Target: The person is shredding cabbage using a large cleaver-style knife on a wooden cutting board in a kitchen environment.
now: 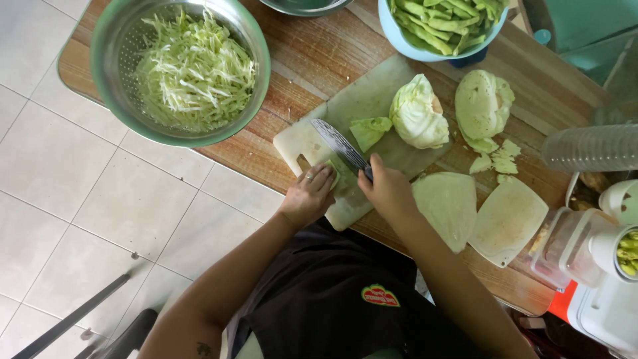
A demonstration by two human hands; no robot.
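Cabbage (419,112) chunks: two (one knife (341,147))

A small badge (380,296) sits on the person's dark shirt at about five o'clock in the head view. It is a red, rounded patch with a green band along its lower edge. At about four o'clock, by the right edge of the counter (312,53), stands a clear plastic container (565,246) with a hinged lid. Just below it lies a white box (608,312) with an orange-red corner. No signs or screens show.
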